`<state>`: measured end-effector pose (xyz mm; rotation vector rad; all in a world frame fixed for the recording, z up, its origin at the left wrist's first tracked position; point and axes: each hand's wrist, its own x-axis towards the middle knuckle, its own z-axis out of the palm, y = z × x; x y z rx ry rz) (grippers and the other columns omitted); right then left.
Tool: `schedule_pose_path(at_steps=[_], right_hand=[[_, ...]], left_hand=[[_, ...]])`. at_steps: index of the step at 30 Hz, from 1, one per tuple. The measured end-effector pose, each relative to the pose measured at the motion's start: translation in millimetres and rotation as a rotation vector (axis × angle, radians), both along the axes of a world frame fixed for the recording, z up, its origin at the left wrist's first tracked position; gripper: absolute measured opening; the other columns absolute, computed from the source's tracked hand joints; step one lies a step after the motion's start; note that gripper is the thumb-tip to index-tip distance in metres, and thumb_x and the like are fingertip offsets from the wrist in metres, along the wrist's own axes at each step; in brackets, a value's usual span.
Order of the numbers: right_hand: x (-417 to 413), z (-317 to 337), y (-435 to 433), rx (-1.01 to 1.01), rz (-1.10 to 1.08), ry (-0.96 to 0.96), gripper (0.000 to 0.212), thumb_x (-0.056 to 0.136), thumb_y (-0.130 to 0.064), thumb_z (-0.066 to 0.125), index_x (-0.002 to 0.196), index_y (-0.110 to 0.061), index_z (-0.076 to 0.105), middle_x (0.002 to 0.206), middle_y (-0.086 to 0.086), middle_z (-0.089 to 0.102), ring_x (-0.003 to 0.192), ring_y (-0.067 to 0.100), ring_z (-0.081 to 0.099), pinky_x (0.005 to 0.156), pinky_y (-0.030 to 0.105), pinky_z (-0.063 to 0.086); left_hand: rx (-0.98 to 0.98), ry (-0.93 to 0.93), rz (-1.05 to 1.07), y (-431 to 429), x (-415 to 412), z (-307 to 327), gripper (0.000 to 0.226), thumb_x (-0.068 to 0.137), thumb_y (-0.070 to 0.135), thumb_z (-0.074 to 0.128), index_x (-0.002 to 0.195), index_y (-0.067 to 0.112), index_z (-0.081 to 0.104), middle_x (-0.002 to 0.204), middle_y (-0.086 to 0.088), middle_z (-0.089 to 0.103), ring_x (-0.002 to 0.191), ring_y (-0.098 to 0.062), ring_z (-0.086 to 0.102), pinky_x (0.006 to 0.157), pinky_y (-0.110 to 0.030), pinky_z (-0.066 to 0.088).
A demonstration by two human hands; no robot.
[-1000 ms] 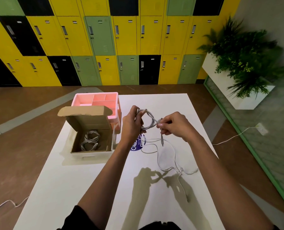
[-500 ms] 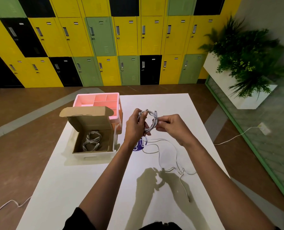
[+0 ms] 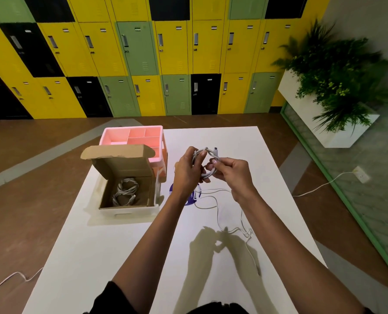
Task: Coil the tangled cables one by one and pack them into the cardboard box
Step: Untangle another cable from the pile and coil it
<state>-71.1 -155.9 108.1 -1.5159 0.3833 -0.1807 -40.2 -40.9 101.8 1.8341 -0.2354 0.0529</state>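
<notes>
White table (image 3: 111, 257), pale grey cable (image 3: 208, 152), brown cardboard box (image 3: 122, 164) before a patchwork of lockers (image 3: 141, 55).
The lockers alternate in yellow, green and black blocks; the tray (image 3: 131, 134) is pink, the floor (image 3: 30, 200) brown, the plant (image 3: 337, 71) dark green in a white planter (image 3: 301, 98), the round sticker (image 3: 188, 202) purple.

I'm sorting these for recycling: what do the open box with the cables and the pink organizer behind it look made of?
The cardboard box: matte brown cardboard, judging by raw tan flaps and fold creases; outer front looks white. The pink organizer: probably moulded plastic, smooth, with thin even dividers.
</notes>
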Motion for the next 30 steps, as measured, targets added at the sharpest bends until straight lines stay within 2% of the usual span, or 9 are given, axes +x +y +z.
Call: schedule_pose_path(at_steps=[3,7,12,15,18,24,28,30], right_hand=[[3,-2,3,-0.034,-0.063,0.029,0.014,0.090,-0.008,0.061,0.097,-0.005,0.073,0.087,0.011,0.073,0.078,0.018,0.069,0.071,0.022,0.054],[5,-5,9,0.004,-0.111,0.037,0.012,0.090,-0.006,0.061,0.091,-0.007,0.072,0.085,0.009,0.073,0.069,0.008,0.067,0.060,0.011,0.046],[5,-8,16,0.101,-0.090,0.144,0.011,0.092,-0.008,0.058,0.089,-0.008,0.068,0.089,0.010,0.070,0.072,0.013,0.066,0.059,0.014,0.043],[4,-6,16,0.144,-0.042,0.177,0.018,0.094,-0.008,0.055,0.079,-0.014,0.063,0.085,0.004,0.068,0.069,0.008,0.063,0.050,0.009,0.042],[4,-4,16,0.155,0.001,0.225,0.019,0.094,-0.010,0.055,0.078,-0.017,0.061,0.081,-0.004,0.066,0.069,0.007,0.061,0.058,0.020,0.037],[5,-10,14,0.152,0.033,0.305,0.015,0.094,-0.016,0.056,0.081,-0.017,0.064,0.080,-0.008,0.064,0.067,0.010,0.044,0.062,0.025,0.035],[5,-13,8,0.266,0.056,0.312,0.018,0.093,-0.010,0.058,0.076,-0.012,0.065,0.074,-0.001,0.060,0.056,0.009,0.038,0.051,0.021,0.033],[5,-13,6,0.344,0.071,0.305,0.018,0.093,-0.007,0.057,0.076,-0.010,0.064,0.070,0.000,0.057,0.050,0.007,0.039,0.046,0.020,0.033]], left_hand=[[-0.088,0.068,0.047,1,2,-5,0.029,0.095,0.031,0.055,0.097,0.002,0.056,0.078,-0.012,0.069,0.059,-0.015,0.070,0.054,-0.028,0.059],[-0.102,0.088,0.191,0,2,-11,0.033,0.087,0.038,0.065,0.095,0.008,0.057,0.077,-0.008,0.070,0.066,-0.013,0.071,0.061,-0.028,0.059],[-0.178,0.108,0.212,3,5,-15,0.030,0.083,0.028,0.072,0.094,0.002,0.064,0.076,-0.011,0.072,0.063,-0.017,0.072,0.061,-0.032,0.060],[-0.213,0.135,0.174,7,6,-15,0.022,0.082,0.025,0.072,0.092,0.006,0.065,0.076,-0.012,0.072,0.064,-0.018,0.072,0.056,-0.025,0.058],[-0.247,0.187,0.109,12,8,-13,0.019,0.084,0.021,0.070,0.095,0.006,0.067,0.079,-0.013,0.071,0.068,-0.021,0.070,0.055,-0.021,0.056],[-0.268,0.281,-0.018,16,14,-8,0.014,0.083,0.017,0.071,0.095,0.012,0.067,0.078,-0.007,0.069,0.068,-0.016,0.066,0.065,-0.030,0.055],[-0.244,0.335,-0.107,24,20,-5,0.017,0.083,0.018,0.070,0.092,0.003,0.068,0.075,-0.006,0.068,0.060,-0.008,0.066,0.060,-0.021,0.054],[-0.223,0.358,-0.130,26,22,-5,0.018,0.083,0.020,0.070,0.090,0.003,0.068,0.073,-0.004,0.069,0.061,-0.008,0.066,0.062,-0.022,0.053]])
